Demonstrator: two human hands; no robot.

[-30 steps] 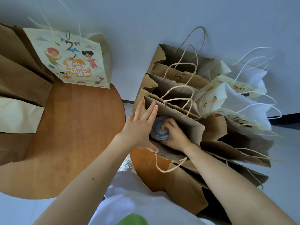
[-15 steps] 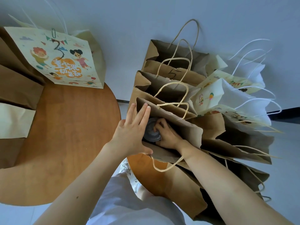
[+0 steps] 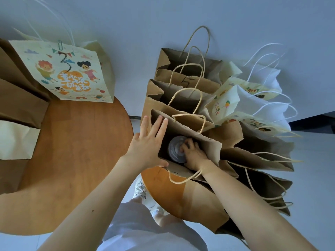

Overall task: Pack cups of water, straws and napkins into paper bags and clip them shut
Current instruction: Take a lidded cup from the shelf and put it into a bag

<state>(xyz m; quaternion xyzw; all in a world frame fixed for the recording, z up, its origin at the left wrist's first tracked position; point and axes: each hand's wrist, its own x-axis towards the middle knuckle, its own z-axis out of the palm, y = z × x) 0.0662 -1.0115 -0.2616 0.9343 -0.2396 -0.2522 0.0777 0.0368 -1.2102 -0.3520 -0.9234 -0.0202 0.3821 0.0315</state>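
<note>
Nearest the camera, pale clothing (image 3: 145, 232) fills the bottom edge, and two bare forearms reach forward from it. Just beyond, on the right counter (image 3: 163, 189), an open brown bag (image 3: 199, 140) stands upright with its near handle (image 3: 181, 180) hanging over the rim.

The left grip (image 3: 146, 147) lies spread against the bag's left side. Its fingers are straight and flat along the wall edge, and its thumb rests at the near corner of the rim. It clasps nothing.

The right grip (image 3: 194, 154) is down inside the bag, with its fingers curled over the right part of the lid of a cup (image 3: 175, 151). The cup stands upright in the left part of the bag, and its clear round lid faces the camera.

To the right, more brown bags (image 3: 253, 160) lean away and overlap each other. Behind the open bag, a row of brown bags (image 3: 181, 82) stands open, and one of them bears a handwritten 5. Beside that row are printed bags (image 3: 226, 104) with white cord handles.

On the left counter (image 3: 76, 151), at its far edge, stands a cartoon bag (image 3: 68, 73). A paper clip (image 3: 60, 45) sits on its top edge. Folded brown bags (image 3: 18, 98) lie along that counter's left side. A pale wall (image 3: 181, 15) rises behind everything.
</note>
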